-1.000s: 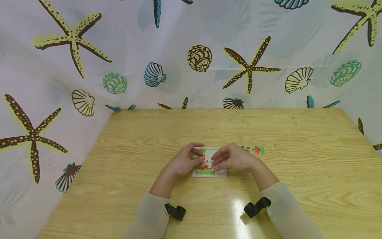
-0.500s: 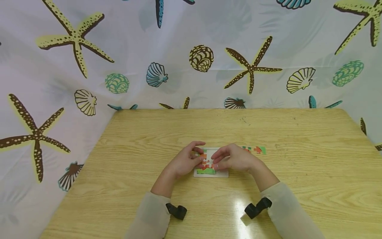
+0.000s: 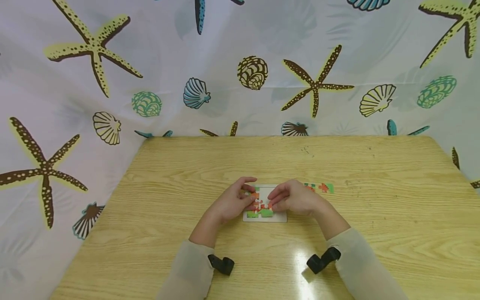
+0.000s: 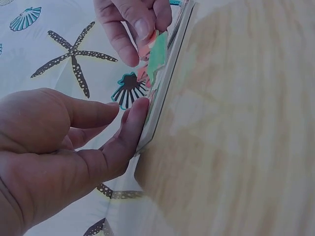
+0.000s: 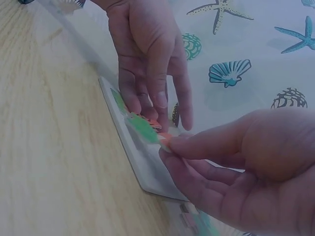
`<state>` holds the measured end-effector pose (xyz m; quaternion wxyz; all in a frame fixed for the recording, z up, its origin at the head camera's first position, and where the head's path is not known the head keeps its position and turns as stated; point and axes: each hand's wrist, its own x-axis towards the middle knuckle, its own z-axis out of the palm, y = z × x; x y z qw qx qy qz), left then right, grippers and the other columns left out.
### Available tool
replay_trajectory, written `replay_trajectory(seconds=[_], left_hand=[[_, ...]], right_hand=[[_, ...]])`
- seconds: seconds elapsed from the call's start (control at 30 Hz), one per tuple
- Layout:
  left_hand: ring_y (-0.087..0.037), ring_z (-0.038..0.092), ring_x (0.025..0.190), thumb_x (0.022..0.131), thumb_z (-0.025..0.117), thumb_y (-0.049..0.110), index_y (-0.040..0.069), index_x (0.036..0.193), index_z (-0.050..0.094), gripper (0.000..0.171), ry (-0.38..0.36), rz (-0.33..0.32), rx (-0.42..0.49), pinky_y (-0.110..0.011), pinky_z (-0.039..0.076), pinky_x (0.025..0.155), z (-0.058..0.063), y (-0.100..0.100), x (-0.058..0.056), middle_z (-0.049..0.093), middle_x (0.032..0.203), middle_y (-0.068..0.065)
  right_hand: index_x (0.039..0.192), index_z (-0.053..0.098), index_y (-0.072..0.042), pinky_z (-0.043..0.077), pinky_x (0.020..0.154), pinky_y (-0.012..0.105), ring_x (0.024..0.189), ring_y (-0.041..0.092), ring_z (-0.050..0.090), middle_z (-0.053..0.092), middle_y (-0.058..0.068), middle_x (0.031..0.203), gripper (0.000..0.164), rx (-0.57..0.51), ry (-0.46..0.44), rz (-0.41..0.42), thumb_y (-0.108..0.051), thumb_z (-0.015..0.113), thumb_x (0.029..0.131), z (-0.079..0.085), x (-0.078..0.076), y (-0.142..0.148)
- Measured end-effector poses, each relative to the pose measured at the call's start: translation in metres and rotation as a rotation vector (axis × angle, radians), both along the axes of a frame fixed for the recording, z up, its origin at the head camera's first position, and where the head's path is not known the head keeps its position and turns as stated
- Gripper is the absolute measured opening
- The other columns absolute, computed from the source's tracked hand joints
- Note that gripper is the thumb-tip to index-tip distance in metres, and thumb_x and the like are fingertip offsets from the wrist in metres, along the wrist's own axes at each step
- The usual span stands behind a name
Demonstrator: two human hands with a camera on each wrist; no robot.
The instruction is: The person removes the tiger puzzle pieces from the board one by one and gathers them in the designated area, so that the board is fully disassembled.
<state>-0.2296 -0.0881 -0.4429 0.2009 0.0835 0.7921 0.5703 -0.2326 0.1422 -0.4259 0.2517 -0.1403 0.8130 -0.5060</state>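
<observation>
Now, left grip (image 3: 231, 202) parted, right grip (image 3: 298, 200) pinches a freshly tilted puzzle piece (image 3: 266, 213).

The table (image 3: 393, 200) filling the lower frame looks like smooth grained wood, glossy at bottom centre. Matt, faintly creased cloth (image 3: 221, 37) fills the top. The smooth white tray (image 3: 279, 218) at centre resembles card.
</observation>
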Motion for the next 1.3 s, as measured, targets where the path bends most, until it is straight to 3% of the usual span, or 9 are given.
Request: replay_trajectory(seconds=[0.3, 0.63, 0.83, 1.03, 1.3], left_hand=[[-0.026, 0.064, 0.105, 0.107, 0.054, 0.002, 0.01, 0.158, 0.037, 0.054, -0.036, 0.032, 0.023, -0.034, 0.06, 0.086, 0.0, 0.002, -0.001, 0.051, 0.14, -0.02], [-0.027, 0.064, 0.113, 0.109, 0.05, 0.002, 0.016, 0.159, 0.038, 0.053, -0.059, 0.027, 0.049, -0.034, 0.06, 0.086, 0.005, 0.002, 0.0, 0.049, 0.142, -0.019], [-0.027, 0.065, 0.11, 0.108, 0.053, 0.004, 0.016, 0.159, 0.039, 0.054, -0.052, 0.021, 0.023, -0.034, 0.06, 0.086, 0.008, 0.003, 0.0, 0.05, 0.141, -0.019], [-0.028, 0.065, 0.111, 0.108, 0.053, 0.003, 0.013, 0.159, 0.037, 0.054, -0.044, 0.002, 0.021, -0.035, 0.06, 0.087, 0.005, 0.002, 0.0, 0.05, 0.141, -0.021], [-0.028, 0.064, 0.113, 0.107, 0.055, 0.004, 0.015, 0.16, 0.038, 0.056, -0.053, 0.001, 0.022, -0.036, 0.059, 0.091, 0.003, 0.002, 0.0, 0.05, 0.141, -0.019]], right_hand=[[0.119, 0.071, 0.006, 0.056, 0.084, 0.033, 0.095, 0.018, 0.068, 0.074, 0.014, 0.107, 0.024, 0.02, 0.006, -0.032, 0.001, 0.069, 0.096, 0.005, -0.004, 0.008], [0.122, 0.071, 0.006, 0.06, 0.085, 0.035, 0.09, 0.021, 0.069, 0.068, 0.017, 0.118, 0.024, -0.061, -0.113, -0.09, 0.004, 0.061, 0.101, 0.006, -0.006, 0.016], [0.12, 0.075, 0.005, 0.059, 0.085, 0.035, 0.09, 0.02, 0.07, 0.071, 0.018, 0.119, 0.023, -0.03, -0.054, -0.086, 0.001, 0.062, 0.101, 0.008, -0.006, 0.02], [0.119, 0.075, 0.005, 0.059, 0.083, 0.036, 0.088, 0.02, 0.071, 0.073, 0.016, 0.114, 0.022, -0.025, -0.051, -0.094, 0.0, 0.063, 0.101, 0.008, -0.007, 0.023], [0.119, 0.075, 0.005, 0.056, 0.081, 0.039, 0.09, 0.023, 0.068, 0.073, 0.015, 0.114, 0.025, -0.018, -0.015, -0.099, -0.008, 0.072, 0.097, 0.01, -0.007, 0.027]])
